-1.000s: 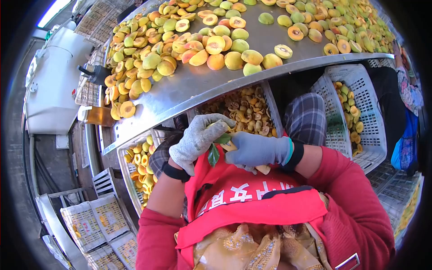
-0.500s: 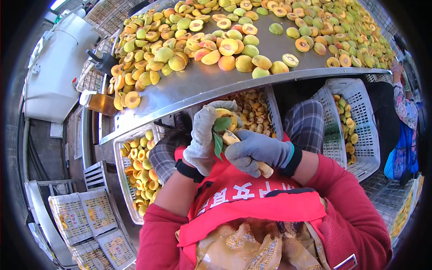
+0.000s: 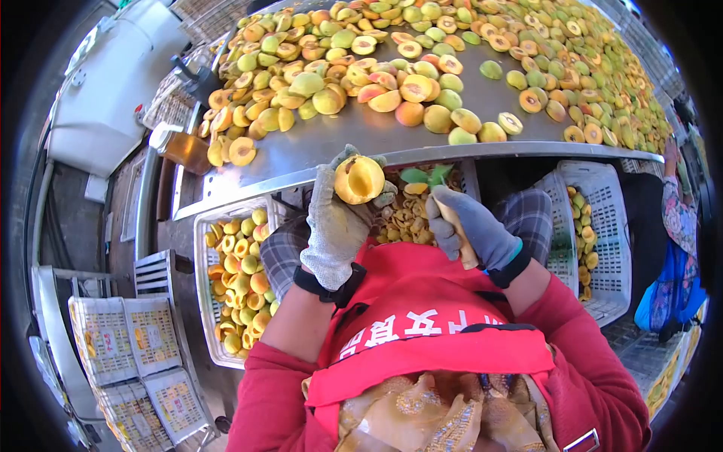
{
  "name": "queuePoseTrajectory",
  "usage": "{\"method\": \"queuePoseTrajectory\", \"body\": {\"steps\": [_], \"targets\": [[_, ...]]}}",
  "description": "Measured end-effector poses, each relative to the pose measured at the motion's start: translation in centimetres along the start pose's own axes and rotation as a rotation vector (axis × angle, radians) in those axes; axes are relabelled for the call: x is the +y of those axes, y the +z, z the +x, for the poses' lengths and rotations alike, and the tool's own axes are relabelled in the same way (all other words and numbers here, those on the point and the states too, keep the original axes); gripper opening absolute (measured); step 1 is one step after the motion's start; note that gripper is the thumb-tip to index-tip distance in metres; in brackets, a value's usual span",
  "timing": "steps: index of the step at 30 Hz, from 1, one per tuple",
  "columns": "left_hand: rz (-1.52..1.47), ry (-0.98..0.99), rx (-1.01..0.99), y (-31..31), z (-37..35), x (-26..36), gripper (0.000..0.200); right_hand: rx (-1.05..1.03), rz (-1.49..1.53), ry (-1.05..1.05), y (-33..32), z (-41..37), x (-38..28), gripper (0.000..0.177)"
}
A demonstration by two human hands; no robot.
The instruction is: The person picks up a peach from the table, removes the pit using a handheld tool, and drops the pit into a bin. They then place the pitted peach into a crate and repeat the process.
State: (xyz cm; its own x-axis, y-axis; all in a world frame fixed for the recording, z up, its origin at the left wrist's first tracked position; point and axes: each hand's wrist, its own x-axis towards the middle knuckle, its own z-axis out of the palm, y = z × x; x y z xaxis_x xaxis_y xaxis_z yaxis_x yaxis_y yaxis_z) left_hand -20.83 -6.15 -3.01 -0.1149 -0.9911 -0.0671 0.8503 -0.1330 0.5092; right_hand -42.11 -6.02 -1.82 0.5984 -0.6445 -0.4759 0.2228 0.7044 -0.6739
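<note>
A halved peach-like fruit (image 3: pixel 358 180) with a hollow in its cut face is held up by my left hand (image 3: pixel 336 226), gloved in light grey, its fingers wrapped round the fruit. My right hand (image 3: pixel 473 230), in a darker grey glove, is closed on a wooden handle (image 3: pixel 455 226). Green leaves (image 3: pixel 428 177) show just beyond its fingers; whether they touch it I cannot tell. Below both hands and beyond them is a crate of fruit pieces (image 3: pixel 407 218). The tool's working end is hidden.
A metal table (image 3: pixel 316 143) bears many halved fruits (image 3: pixel 324 90). White crates of fruit stand at the left (image 3: pixel 197 279) and right (image 3: pixel 611 248). A jar of amber liquid (image 3: pixel 184 149) lies near the table's left corner. A person's sleeve (image 3: pixel 678 207) shows at far right.
My hands have moved apart. The left now shows the fruit's hollow face upward, and the right has gone right with the handle. The leaves are now by the right hand, and the view has shifted.
</note>
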Motion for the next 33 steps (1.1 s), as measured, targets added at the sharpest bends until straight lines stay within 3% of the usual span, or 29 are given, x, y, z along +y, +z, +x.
{"method": "queuePoseTrajectory", "body": {"steps": [2,5,7,9,11,13,15,17,19,22,26,29,30,31,33], "targets": [[0.029,0.003,-0.112,-1.2,-0.5,1.9,0.05,0.017,-0.029,-0.021,0.0,0.3,-0.1,0.031],[0.106,0.188,0.052,-1.0,-3.3,6.7,0.04,0.015,0.167,-0.023,-1.4,1.3,0.3,0.03],[0.159,0.335,0.127,-3.2,-6.2,11.0,0.036,0.114,0.145,0.009,-1.4,1.3,0.2,0.028],[0.2,0.488,0.254,-7.2,-10.0,14.7,0.039,0.217,0.012,0.037,-1.6,1.6,0.4,0.03],[0.362,0.632,0.555,-9.7,-14.3,16.6,0.039,0.229,-0.011,0.078,-1.3,2.0,0.7,0.03],[0.277,0.531,0.76,-11.3,-18.2,16.9,0.036,0.226,0.001,0.092,-0.6,2.4,1.2,0.028],[0.597,0.456,1.147,-16.7,-22.3,16.7,0.034,0.225,-0.015,0.122,-0.2,3.1,2.0,0.027],[0.718,0.389,1.289,-20.9,-25.1,14.8,0.045,0.223,-0.059,0.144,-0.3,3.7,2.5,0.025],[0.779,0.189,1.397,-21.9,-26.1,13.4,0.046,0.238,-0.078,0.163,0.0,4.1,2.8,0.024],[0.858,0.082,1.394,-22.5,-25.6,12.1,0.045,0.262,-0.092,0.17,0.1,4.6,3.0,0.024],[0.904,0.153,1.217,-22.7,-22.7,11.2,0.045,0.282,-0.088,0.18,0.3,5.1,3.4,0.024],[0.875,0.011,1.14,-24.2,-21.1,11.6,0.044,0.273,-0.099,0.174,0.5,5.1,3.5,0.024],[0.907,-0.065,1.18,-26.2,-21.2,11.5,0.043,0.265,-0.101,0.167,0.5,5.0,3.5,0.024],[1.21,-0.077,1.223,-26.0,-20.7,11.6,0.043,0.273,-0.09,0.165,0.5,4.9,3.4,0.023],[1.285,0.026,1.308,-28.9,-21.3,11.7,0.043,0.298,-0.062,0.157,0.5,4.6,3.3,0.023]]}}
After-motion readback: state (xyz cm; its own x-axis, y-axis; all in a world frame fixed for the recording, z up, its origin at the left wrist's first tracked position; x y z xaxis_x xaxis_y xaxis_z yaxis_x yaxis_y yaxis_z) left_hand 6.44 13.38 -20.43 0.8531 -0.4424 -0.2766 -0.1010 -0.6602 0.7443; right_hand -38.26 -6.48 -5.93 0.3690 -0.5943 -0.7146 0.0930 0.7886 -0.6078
